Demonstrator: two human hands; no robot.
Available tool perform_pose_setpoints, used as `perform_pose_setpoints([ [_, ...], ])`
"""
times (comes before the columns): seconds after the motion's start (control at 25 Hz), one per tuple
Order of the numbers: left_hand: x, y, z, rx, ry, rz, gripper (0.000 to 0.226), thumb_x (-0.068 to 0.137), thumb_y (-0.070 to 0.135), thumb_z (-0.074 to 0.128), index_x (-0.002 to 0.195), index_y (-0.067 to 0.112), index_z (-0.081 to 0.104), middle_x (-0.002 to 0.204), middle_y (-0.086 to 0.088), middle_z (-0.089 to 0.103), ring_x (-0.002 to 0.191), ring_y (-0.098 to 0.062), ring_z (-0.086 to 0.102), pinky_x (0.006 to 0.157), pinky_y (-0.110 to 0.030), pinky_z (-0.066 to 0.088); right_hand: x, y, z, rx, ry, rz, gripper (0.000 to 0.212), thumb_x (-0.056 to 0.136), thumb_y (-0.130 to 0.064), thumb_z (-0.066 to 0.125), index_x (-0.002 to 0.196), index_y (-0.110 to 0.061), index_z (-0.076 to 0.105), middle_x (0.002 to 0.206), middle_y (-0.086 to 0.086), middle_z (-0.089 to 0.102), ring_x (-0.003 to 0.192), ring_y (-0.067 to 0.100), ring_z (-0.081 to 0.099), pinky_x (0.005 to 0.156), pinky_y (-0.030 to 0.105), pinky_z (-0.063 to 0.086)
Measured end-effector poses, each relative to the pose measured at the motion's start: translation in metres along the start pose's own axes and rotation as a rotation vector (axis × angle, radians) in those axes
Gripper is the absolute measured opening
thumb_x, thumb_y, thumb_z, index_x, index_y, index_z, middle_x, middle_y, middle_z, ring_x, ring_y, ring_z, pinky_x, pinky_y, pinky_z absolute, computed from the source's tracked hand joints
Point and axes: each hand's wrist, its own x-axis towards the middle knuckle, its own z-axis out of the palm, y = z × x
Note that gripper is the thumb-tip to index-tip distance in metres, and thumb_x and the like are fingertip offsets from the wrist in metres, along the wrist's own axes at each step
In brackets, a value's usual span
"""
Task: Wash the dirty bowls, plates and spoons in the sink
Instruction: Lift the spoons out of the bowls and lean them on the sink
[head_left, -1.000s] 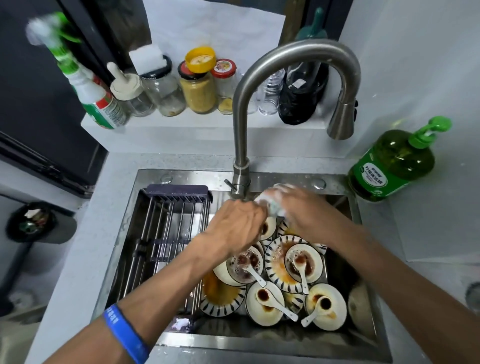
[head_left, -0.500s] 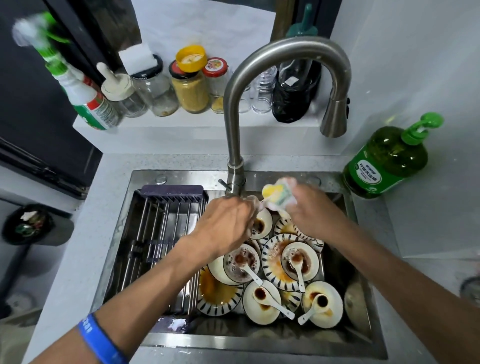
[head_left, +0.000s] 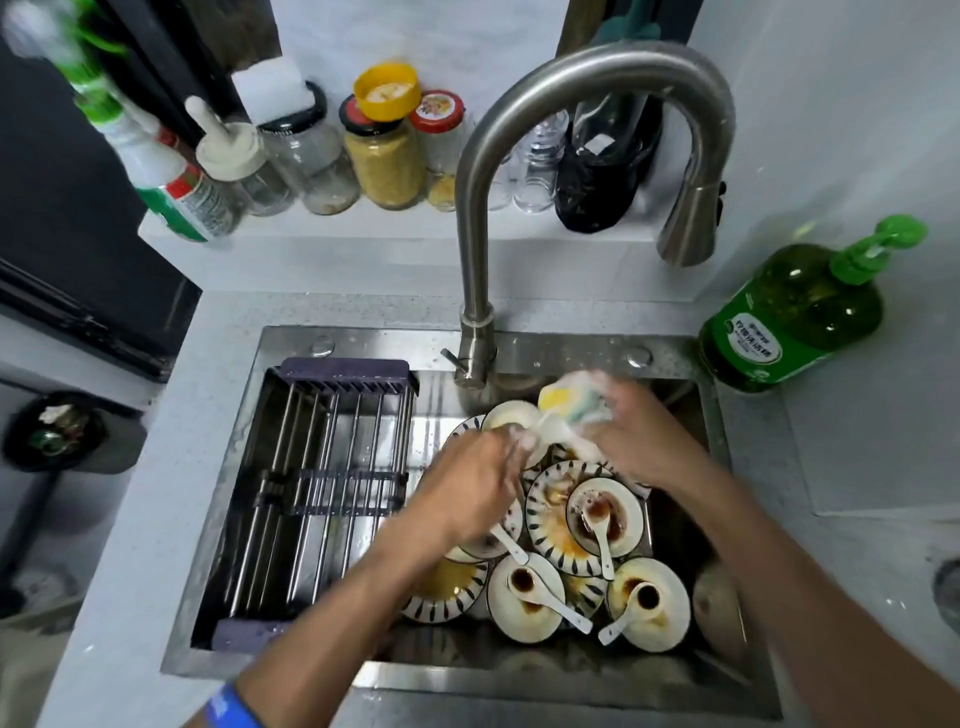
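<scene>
Several dirty white bowls, striped plates and white spoons lie piled in the right half of the steel sink (head_left: 545, 670). One striped plate (head_left: 550, 514) carries a sauce-stained bowl (head_left: 618, 512) with a spoon (head_left: 602, 540) in it. My right hand (head_left: 639, 436) grips a foamy yellow sponge (head_left: 571, 402) and holds it against a small white spoon (head_left: 545, 434) over the pile. My left hand (head_left: 467, 491) holds that spoon's other end, fingers curled round it. The tap runs no water.
A metal drying rack (head_left: 322, 488) fills the sink's left half. The curved tap (head_left: 587, 83) arches over the hands. A green soap pump bottle (head_left: 795, 312) stands on the counter at right. Jars and a spray bottle (head_left: 156, 176) line the back ledge.
The sponge in my right hand has risen and turned so its yellow side shows. The left hand has shifted slightly with the spoon. The pile has not moved.
</scene>
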Motion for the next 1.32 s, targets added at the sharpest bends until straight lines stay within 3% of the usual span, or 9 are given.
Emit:
perform_pose_setpoints([
  [0.12, 0.037, -0.012, 0.003, -0.057, -0.045, -0.068, 0.022, 0.104, 0.012, 0.041, 0.089, 0.019, 0.055, 0.086, -0.005, 0.062, 0.068, -0.017, 0.060, 0.069, -0.026, 0.059, 0.032, -0.010, -0.003, -0.362, -0.053, -0.213, 0.044, 0.089, 0.006, 0.050, 0.117, -0.025, 0.063, 0.111, -0.007, 0.056, 0.094, 0.008, 0.053, 0.081, 0.025, 0.046],
  [0.28, 0.086, -0.049, 0.046, -0.697, 0.096, -0.376, 0.029, 0.108, 0.025, 0.038, 0.105, 0.014, 0.065, 0.101, -0.007, 0.067, 0.077, -0.018, 0.052, 0.074, -0.036, 0.056, 0.071, 0.033, -0.002, 0.215, 0.529, -0.042, 0.030, 0.094, -0.007, 0.049, 0.106, -0.032, 0.060, 0.095, 0.003, 0.066, 0.082, 0.022, 0.062, 0.071, 0.039, 0.052],
  [0.4, 0.132, -0.047, 0.068, -0.994, 0.235, -0.445, 0.029, 0.106, 0.021, 0.039, 0.090, 0.011, 0.061, 0.068, 0.000, 0.056, 0.055, -0.010, 0.042, 0.051, -0.023, 0.036, 0.056, 0.094, -0.001, 0.330, 0.445, 0.178, 0.029, 0.093, -0.004, 0.056, 0.114, -0.022, 0.063, 0.101, 0.003, 0.068, 0.099, 0.028, 0.065, 0.090, 0.048, 0.053],
  [0.52, 0.171, -0.041, 0.088, -1.070, 0.303, -0.560, 0.023, 0.105, 0.024, 0.048, 0.093, 0.012, 0.063, 0.065, 0.001, 0.052, 0.047, -0.007, 0.043, 0.038, -0.019, 0.032, 0.039, 0.125, 0.003, 0.410, 0.391, 0.255, 0.031, 0.095, -0.005, 0.058, 0.123, -0.018, 0.063, 0.110, 0.005, 0.070, 0.102, 0.024, 0.067, 0.093, 0.045, 0.055],
  [0.76, 0.152, -0.051, 0.089, -1.383, 0.209, -0.512, 0.025, 0.103, 0.034, 0.052, 0.112, 0.013, 0.062, 0.095, -0.008, 0.068, 0.083, -0.017, 0.069, 0.067, -0.022, 0.057, 0.010, 0.145, -0.018, 0.606, 0.402, 0.383, 0.030, 0.095, -0.003, 0.056, 0.108, -0.030, 0.061, 0.115, 0.000, 0.067, 0.107, 0.018, 0.065, 0.090, 0.035, 0.054],
  [0.84, 0.135, -0.055, 0.104, -1.279, 0.209, -0.510, 0.026, 0.104, 0.030, 0.050, 0.119, 0.011, 0.059, 0.113, -0.011, 0.066, 0.099, -0.023, 0.067, 0.083, -0.030, 0.056, 0.003, 0.158, -0.019, 0.633, 0.424, 0.406, 0.031, 0.095, -0.004, 0.057, 0.115, -0.026, 0.062, 0.117, 0.002, 0.067, 0.110, 0.020, 0.065, 0.095, 0.040, 0.053],
  [0.96, 0.106, -0.054, 0.168, -0.573, 0.080, -0.458, 0.018, 0.102, 0.023, 0.053, 0.107, 0.011, 0.064, 0.108, -0.005, 0.068, 0.093, -0.021, 0.065, 0.081, -0.031, 0.053, 0.006, 0.175, -0.024, 0.608, 0.475, 0.422, 0.037, 0.094, -0.006, 0.060, 0.128, -0.020, 0.060, 0.119, 0.003, 0.067, 0.110, 0.023, 0.065, 0.098, 0.048, 0.052],
  [1.12, 0.090, -0.056, 0.244, 0.245, -0.174, -0.305, 0.033, 0.098, 0.035, 0.057, 0.115, 0.007, 0.059, 0.112, -0.013, 0.065, 0.107, -0.031, 0.064, 0.085, -0.038, 0.051, 0.007, 0.202, -0.026, 0.518, 0.506, 0.393, 0.030, 0.091, -0.011, 0.065, 0.113, -0.032, 0.066, 0.116, 0.002, 0.068, 0.108, 0.026, 0.065, 0.098, 0.053, 0.051],
  [1.32, 0.112, -0.054, 0.252, 0.155, -0.160, -0.467, 0.031, 0.090, 0.022, 0.065, 0.116, 0.005, 0.061, 0.116, -0.013, 0.068, 0.108, -0.033, 0.066, 0.080, -0.036, 0.053, 0.000, 0.218, -0.034, 0.489, 0.489, 0.362, 0.031, 0.088, -0.015, 0.068, 0.111, -0.036, 0.066, 0.116, 0.003, 0.069, 0.108, 0.030, 0.066, 0.096, 0.056, 0.051],
])
